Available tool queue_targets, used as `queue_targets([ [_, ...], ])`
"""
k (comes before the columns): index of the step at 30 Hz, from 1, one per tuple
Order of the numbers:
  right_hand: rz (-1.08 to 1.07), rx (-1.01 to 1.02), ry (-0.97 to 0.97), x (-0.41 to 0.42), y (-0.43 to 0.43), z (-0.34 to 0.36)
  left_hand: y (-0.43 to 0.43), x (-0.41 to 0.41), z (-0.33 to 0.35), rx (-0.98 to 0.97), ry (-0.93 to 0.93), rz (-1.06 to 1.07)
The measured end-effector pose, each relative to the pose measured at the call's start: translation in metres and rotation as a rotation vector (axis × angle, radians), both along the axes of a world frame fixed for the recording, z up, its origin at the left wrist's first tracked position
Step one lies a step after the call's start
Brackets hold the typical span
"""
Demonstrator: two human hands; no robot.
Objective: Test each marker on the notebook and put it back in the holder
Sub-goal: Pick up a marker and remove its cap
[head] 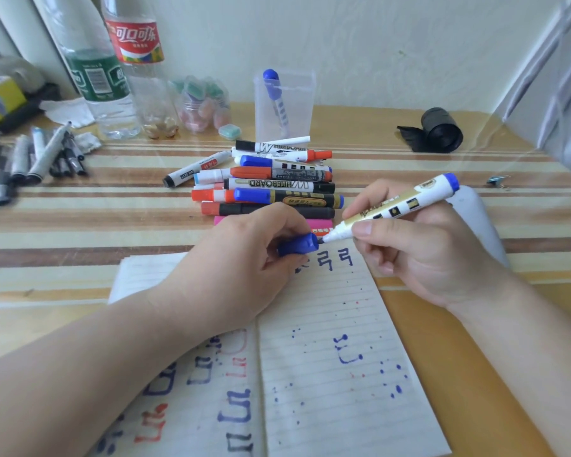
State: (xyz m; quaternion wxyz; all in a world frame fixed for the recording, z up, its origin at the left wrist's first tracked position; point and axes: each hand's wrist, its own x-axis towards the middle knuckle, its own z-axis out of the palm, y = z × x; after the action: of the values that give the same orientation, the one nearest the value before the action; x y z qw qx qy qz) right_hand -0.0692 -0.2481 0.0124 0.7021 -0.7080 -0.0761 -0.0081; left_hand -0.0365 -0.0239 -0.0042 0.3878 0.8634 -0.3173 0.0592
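My right hand (pixel 422 255) grips a white-and-gold marker with a blue end (pixel 396 206), its tip pointing left and down. My left hand (pixel 244 268) pinches the blue cap (pixel 298 245), whose mouth nearly touches the marker's tip. Both are held above the open lined notebook (pixel 327 374), which carries blue and red test marks. A heap of several whiteboard markers (pixel 274 183) lies just beyond my hands. Farther back, the clear plastic holder (pixel 297 103) stands upright with one blue-capped marker (pixel 276 97) inside.
Two plastic bottles (pixel 112 67) and a jar of erasers (pixel 201 103) stand at the back left. Grey pens (pixel 43 156) lie scattered at the left. A black roll (pixel 439 130) rests at the back right, a small clip (pixel 496 181) near the right edge.
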Motion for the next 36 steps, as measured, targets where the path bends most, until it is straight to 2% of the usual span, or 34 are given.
queue_targets([
  [3,0.077,0.001,0.003,0.000,0.000,-0.002,0.000,0.000,-0.002,-0.055,-0.070,-0.044],
  [7,0.172,0.140,0.043,-0.001,0.003,0.000,0.000,0.001,0.000,-0.159,-0.136,-0.111],
  [12,0.158,0.201,0.046,-0.002,0.010,0.002,0.000,0.003,0.000,-0.287,-0.001,-0.165],
  [15,0.143,0.170,0.017,-0.004,0.014,0.002,-0.001,0.002,0.002,-0.333,0.096,-0.159],
  [19,0.107,0.227,0.018,-0.001,0.007,0.003,0.000,0.002,0.002,-0.367,0.094,-0.099],
  [22,0.024,0.119,-0.031,0.000,0.000,0.003,0.001,0.003,0.002,-0.401,0.153,-0.085],
  [27,0.093,-0.069,-0.059,-0.005,0.013,0.000,0.002,0.004,0.003,-0.430,0.243,-0.098],
  [36,0.010,-0.070,-0.054,-0.007,0.032,-0.001,-0.004,0.006,0.003,-0.536,0.364,0.006],
])
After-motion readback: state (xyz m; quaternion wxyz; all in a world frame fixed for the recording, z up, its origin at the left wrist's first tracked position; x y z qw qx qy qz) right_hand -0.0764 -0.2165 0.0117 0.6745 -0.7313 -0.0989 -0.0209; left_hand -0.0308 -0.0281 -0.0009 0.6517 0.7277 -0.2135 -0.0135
